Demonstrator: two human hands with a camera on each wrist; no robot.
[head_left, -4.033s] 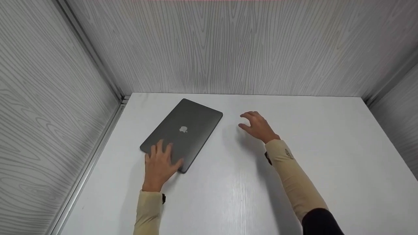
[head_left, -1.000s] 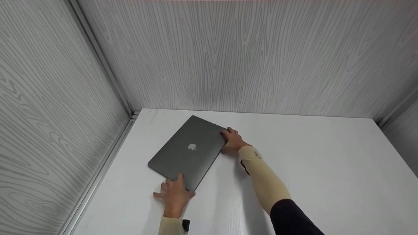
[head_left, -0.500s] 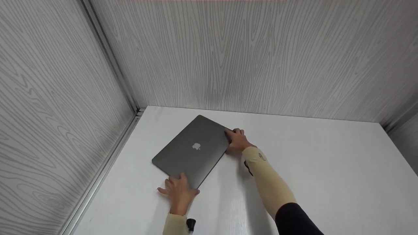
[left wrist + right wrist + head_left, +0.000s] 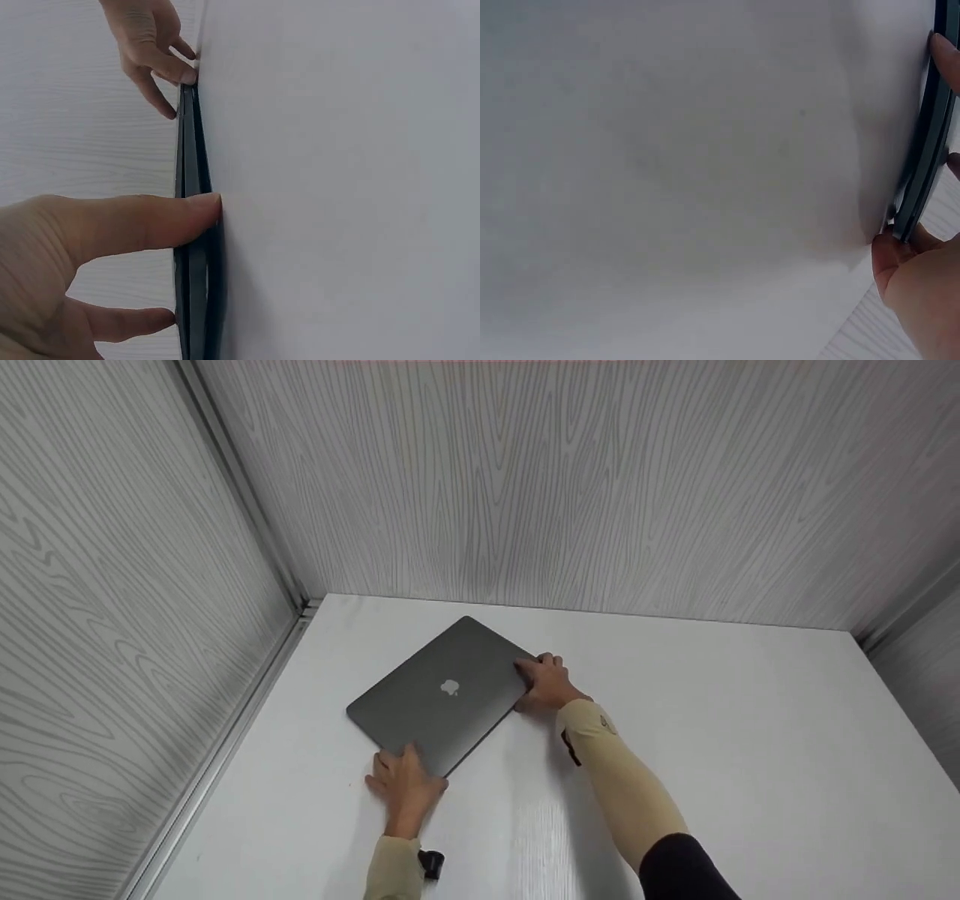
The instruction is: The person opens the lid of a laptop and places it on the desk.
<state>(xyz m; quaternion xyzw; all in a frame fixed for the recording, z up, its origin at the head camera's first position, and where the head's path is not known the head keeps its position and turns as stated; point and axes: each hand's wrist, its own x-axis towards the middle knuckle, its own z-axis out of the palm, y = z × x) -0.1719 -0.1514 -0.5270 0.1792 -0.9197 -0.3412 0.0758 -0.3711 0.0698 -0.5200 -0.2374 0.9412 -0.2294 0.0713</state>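
A closed dark grey laptop (image 4: 420,705) with a pale apple logo (image 4: 450,688) lies at a slant on the white table, left of the middle. My left hand (image 4: 409,791) grips its near corner, thumb at the right edge and fingers at the left one. At the right corner my right hand (image 4: 549,684) grips the laptop, with the thumb on the lid and fingers curled over the edge. The left wrist view shows the laptop's thin edge (image 4: 193,150) with a thumb (image 4: 199,214) across it. In the right wrist view the laptop's edge (image 4: 928,142) runs along the right side.
The white table (image 4: 712,750) extends to the right of the laptop. Behind it stands a grey wood-grain panel (image 4: 525,487), and another panel (image 4: 127,622) closes the left side, with a metal rail (image 4: 225,735) along its foot.
The right hand has come from the table onto the laptop's right corner; the left hand has slid from the lid to the near corner. The laptop has turned clockwise, still turning over the last half second.
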